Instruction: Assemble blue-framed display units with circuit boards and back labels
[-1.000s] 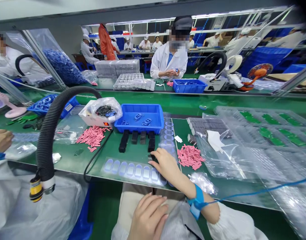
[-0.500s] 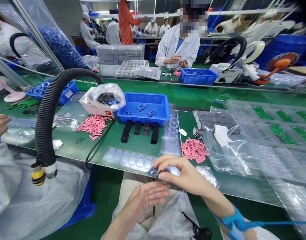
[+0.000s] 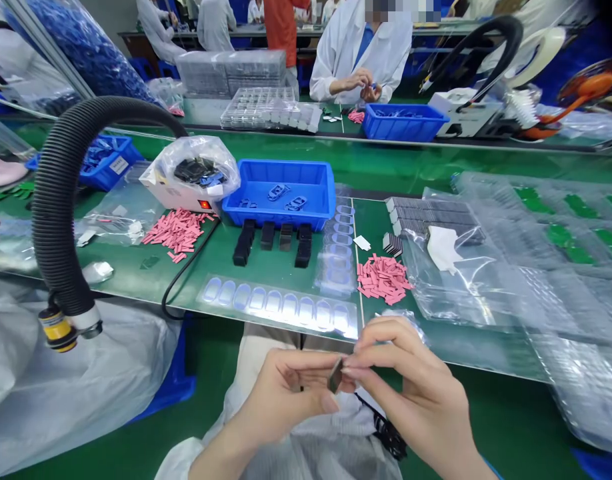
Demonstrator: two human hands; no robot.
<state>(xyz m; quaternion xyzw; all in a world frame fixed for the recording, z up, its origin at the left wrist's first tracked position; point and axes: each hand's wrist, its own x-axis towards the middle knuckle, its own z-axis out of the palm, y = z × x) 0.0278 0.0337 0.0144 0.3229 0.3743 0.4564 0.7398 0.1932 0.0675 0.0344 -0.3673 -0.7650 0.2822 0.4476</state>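
Over my lap, just off the table's front edge, my left hand [image 3: 291, 393] holds a small flat dark grey piece [image 3: 335, 375] between thumb and fingers. My right hand [image 3: 406, 380] pinches at the right side of the same piece with thumb and fingertips. Just beyond the hands lies a clear strip of oval stickers [image 3: 273, 303] along the edge. Pink strips [image 3: 385, 279] are heaped to the right of it, and a second sticker sheet [image 3: 339, 250] lies beside that heap. Black parts [image 3: 303, 247] stand in short rows before a blue bin [image 3: 281, 217].
A black flexible hose [image 3: 56, 200] arches at the left near a seated person's sleeve. Plastic trays with green boards [image 3: 561, 233] cover the right side. Across the bench, a person [image 3: 361, 60] in white works by another blue bin [image 3: 403, 123].
My hands have come together around the small dark piece and shifted off the sticker strip, which now shows whole. The camera view has tilted downward.
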